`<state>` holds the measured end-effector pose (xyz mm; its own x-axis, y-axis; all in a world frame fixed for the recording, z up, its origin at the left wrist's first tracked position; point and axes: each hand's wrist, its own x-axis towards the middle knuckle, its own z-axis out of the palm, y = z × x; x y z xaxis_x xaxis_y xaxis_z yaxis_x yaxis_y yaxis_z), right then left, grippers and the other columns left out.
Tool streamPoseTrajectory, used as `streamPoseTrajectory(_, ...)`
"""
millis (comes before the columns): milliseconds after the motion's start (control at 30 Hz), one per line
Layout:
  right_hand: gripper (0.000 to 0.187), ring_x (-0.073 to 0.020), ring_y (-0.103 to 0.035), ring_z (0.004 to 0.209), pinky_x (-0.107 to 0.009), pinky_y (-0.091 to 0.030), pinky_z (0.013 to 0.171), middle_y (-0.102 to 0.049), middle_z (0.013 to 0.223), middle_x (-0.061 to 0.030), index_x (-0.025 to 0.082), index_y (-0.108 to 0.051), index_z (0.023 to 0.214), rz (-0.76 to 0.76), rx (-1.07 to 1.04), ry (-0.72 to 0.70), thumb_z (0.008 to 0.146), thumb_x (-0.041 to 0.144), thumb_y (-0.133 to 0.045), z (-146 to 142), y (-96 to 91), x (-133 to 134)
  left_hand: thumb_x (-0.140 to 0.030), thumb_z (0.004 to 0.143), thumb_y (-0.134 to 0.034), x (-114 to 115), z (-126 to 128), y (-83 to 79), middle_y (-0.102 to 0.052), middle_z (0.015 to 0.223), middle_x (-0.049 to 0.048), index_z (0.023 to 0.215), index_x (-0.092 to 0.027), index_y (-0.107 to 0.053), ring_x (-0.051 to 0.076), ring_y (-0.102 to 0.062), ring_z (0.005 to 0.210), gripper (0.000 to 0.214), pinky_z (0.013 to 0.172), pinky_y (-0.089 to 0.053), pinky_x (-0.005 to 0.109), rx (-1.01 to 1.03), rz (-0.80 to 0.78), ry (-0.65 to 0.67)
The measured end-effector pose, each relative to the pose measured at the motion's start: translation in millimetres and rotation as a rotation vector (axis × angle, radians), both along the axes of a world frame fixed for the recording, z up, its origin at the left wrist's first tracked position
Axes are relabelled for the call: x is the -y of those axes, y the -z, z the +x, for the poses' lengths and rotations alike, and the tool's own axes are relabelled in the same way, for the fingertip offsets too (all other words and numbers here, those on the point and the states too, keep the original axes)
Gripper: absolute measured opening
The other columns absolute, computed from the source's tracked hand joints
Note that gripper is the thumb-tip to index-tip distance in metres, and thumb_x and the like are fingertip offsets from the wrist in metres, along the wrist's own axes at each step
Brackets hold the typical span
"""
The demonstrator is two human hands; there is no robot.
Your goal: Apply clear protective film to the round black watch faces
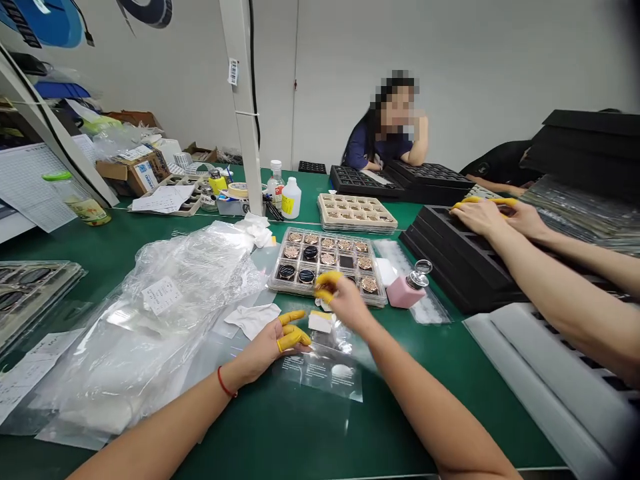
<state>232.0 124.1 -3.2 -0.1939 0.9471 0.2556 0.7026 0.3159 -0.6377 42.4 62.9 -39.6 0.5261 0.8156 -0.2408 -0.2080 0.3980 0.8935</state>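
A clear plastic tray (327, 259) with square compartments holds round ornate gold pieces (328, 258) and round black ones (311, 253). My right hand (346, 301), with yellow finger cots, reaches over its front edge. Its thumb and index finger curl together; whatever is between them, if anything, is too small and covered to name. Lower left of it, my left hand (280, 339) hovers over the table, its yellow-tipped fingers apart and holding nothing. Between the hands lies a small white and yellow block (321, 322). A printed clear bag (325, 373) lies flat below it.
A pink pump bottle (406, 292) stands right of the tray. Crumpled plastic bags (150, 320) cover the left side. Black foam trays (445, 257) are stacked at right under a co-worker's hands (493, 215). Another person sits across the table. A beige tray (356, 212) lies behind.
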Motion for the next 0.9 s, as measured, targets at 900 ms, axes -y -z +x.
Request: streamPoseTrajectory(900, 0.014, -0.0253, -0.058, 0.069, -0.032, -0.039, 0.056, -0.063, 0.079, -0.0136, 0.015, -0.06, 0.077, -0.087, 0.625, 0.069, 0.072, 0.003, -0.053, 34, 16.5, 29, -0.025, 0.072, -0.067, 5, -5, 4.6, -0.056, 0.098, 0.0023, 0.125, -0.025, -0.041, 0.015, -0.055, 0.081, 0.059, 0.073, -0.047, 0.027, -0.32, 0.18, 0.045)
